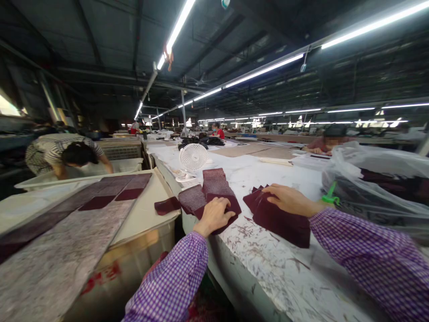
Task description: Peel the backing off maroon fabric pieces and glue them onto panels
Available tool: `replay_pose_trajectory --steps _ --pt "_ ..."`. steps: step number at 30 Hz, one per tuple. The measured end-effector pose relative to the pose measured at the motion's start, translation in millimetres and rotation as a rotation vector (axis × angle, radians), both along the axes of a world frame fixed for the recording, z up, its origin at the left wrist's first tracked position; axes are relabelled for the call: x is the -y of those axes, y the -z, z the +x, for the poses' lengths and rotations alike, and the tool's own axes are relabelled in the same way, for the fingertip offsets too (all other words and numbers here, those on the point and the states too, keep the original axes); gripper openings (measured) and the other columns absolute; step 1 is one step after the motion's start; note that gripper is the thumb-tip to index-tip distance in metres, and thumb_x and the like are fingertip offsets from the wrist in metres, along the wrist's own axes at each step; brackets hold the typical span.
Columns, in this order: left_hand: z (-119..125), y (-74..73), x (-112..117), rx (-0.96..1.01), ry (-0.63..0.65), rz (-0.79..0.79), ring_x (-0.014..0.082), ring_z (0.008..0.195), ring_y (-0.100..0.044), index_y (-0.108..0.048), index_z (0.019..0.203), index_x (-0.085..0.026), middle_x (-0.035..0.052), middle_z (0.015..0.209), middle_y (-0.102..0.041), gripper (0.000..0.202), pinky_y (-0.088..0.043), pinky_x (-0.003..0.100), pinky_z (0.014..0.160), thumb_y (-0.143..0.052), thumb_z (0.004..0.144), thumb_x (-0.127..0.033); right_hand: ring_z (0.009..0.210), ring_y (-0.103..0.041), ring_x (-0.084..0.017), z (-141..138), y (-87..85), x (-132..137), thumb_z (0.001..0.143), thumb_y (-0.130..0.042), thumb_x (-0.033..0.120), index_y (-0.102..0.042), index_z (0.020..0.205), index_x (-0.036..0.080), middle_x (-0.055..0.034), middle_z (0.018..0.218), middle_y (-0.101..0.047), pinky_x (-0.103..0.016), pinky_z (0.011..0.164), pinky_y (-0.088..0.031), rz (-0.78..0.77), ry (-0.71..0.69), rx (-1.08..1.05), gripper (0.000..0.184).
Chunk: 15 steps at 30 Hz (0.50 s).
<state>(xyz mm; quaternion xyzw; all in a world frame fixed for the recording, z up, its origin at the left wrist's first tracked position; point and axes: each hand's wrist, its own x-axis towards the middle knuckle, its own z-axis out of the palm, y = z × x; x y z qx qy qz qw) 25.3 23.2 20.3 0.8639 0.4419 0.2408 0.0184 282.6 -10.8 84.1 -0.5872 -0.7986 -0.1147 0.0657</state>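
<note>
My left hand (216, 215) rests on a spread pile of dark maroon leather-like pieces (214, 181) at the table's edge. Its fingers are bent, the thumb stands apart from them, and I see nothing gripped. My right hand (290, 199) is closed over the upper edge of a second, fanned stack of maroon pieces (281, 223) lying on the white table. The fingertips partly hide behind that stack's pointed corners. One curved maroon piece (166, 205) lies left of the first pile, near the gap between the tables.
A small white fan (193, 157) stands beyond the pile. To the right bulges a clear plastic bag (378, 179) with a green clip (331, 194). On the left, a maroon-and-grey sheet (90, 237) covers a bin's board. A co-worker (72, 154) bends over a white tub.
</note>
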Motion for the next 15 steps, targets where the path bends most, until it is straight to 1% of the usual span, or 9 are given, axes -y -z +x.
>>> replay_pose_trajectory --steps 1,3,5,7,9,10,13,15 --pt "1 -0.5 1 0.003 0.024 -0.012 0.0215 0.097 -0.055 -0.064 0.087 -0.019 0.0060 0.096 -0.064 0.015 -0.043 0.031 0.085 -0.056 0.081 -0.029 0.101 -0.057 -0.022 -6 1.5 0 0.086 -0.045 0.022 -0.058 0.117 0.018 -0.0103 0.111 -0.060 -0.033 0.087 -0.043 -0.020 -0.053 -0.028 0.034" --pt "4 -0.4 1 0.029 0.034 -0.043 0.0223 0.101 -0.055 -0.066 0.081 -0.019 0.0076 0.097 -0.065 0.011 -0.042 0.032 0.088 -0.056 0.080 -0.024 0.101 -0.058 -0.020 -16 5.5 -1 0.086 -0.045 0.021 -0.061 0.113 0.020 -0.0085 0.110 -0.061 -0.031 0.089 -0.042 -0.020 -0.125 -0.058 0.031" --pt "5 1.1 -1 0.094 -0.014 -0.080 0.0226 0.099 -0.056 -0.067 0.078 -0.017 0.0093 0.095 -0.066 0.014 -0.041 0.032 0.088 -0.053 0.079 -0.018 0.101 -0.058 -0.020 -22 10.2 -2 0.086 -0.044 0.020 -0.062 0.110 0.020 -0.0082 0.108 -0.063 -0.032 0.090 -0.042 -0.002 -0.174 -0.073 0.030" --pt "3 2.9 -7 0.197 -0.095 -0.127 0.0222 0.092 -0.060 -0.068 0.078 -0.017 0.0095 0.091 -0.068 0.017 -0.043 0.032 0.084 -0.051 0.078 -0.016 0.101 -0.058 -0.020 -26 13.8 -3 0.087 -0.041 0.019 -0.062 0.111 0.018 -0.0083 0.108 -0.064 -0.032 0.090 -0.042 -0.005 -0.223 -0.095 0.032" --pt "-2 4.2 -14 0.317 -0.158 -0.184 0.0196 0.081 -0.062 -0.069 0.076 -0.017 0.0072 0.083 -0.069 0.018 -0.044 0.029 0.077 -0.051 0.077 -0.016 0.101 -0.058 -0.020 -31 15.1 -6 0.088 -0.038 0.017 -0.062 0.112 0.016 -0.0088 0.108 -0.064 -0.032 0.091 -0.042 -0.010 -0.264 -0.119 0.033" --pt "-5 4.8 -17 0.377 -0.171 -0.213 0.0178 0.076 -0.062 -0.069 0.074 -0.017 0.0055 0.078 -0.070 0.018 -0.044 0.027 0.073 -0.052 0.076 -0.016 0.101 -0.058 -0.020 -34 14.9 -8 0.088 -0.037 0.016 -0.062 0.112 0.016 -0.0091 0.109 -0.064 -0.032 0.091 -0.042 -0.008 -0.281 -0.128 0.034" --pt "-11 6.8 -24 0.549 -0.153 -0.279 0.0145 0.067 -0.061 -0.068 0.065 -0.017 0.0015 0.067 -0.068 0.014 -0.042 0.023 0.066 -0.056 0.071 -0.014 0.100 -0.058 -0.020 -50 13.5 -20 0.088 -0.036 0.014 -0.063 0.109 0.014 -0.0099 0.110 -0.064 -0.031 0.090 -0.041 -0.021 -0.315 -0.099 0.034" --pt "-12 9.2 -26 0.669 -0.136 -0.317 0.0136 0.062 -0.058 -0.066 0.061 -0.017 0.0001 0.061 -0.065 0.012 -0.041 0.023 0.063 -0.057 0.068 -0.012 0.096 -0.060 -0.019 -64 14.7 -33 0.087 -0.039 0.014 -0.066 0.103 0.016 -0.0084 0.105 -0.066 -0.029 0.087 -0.042 -0.060 -0.329 -0.058 0.031"
